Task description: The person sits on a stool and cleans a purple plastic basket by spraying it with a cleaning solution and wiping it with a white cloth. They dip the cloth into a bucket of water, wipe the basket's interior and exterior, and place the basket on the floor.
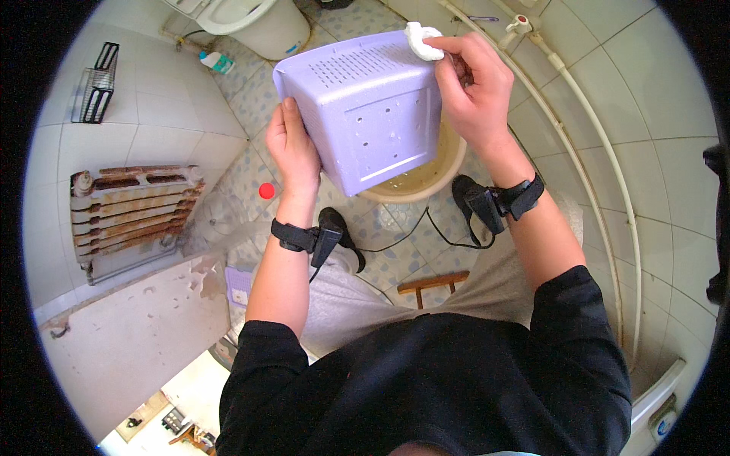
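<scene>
A wet lavender plastic basket (379, 114) is held up before me, its base with small drain holes turned towards me and a slotted side facing up. My left hand (292, 139) grips its left side, thumb on the outside and the other fingers partly hidden. In my right hand (479, 85) is a bunched white cloth (423, 43), pinched between thumb and fingers against the basket's upper right corner. Below the basket stands a cream plastic basin (450, 176) with murky water in it, partly covered from view.
A rusty radiator (137, 211) and a black wire rack (100, 82) are on the left wall. A toilet (262, 28) and a bottle (217, 61) stand ahead. White pipes (593, 119) run along the right wall. A wooden stool (433, 282) and a black cable (399, 236) lie near my legs.
</scene>
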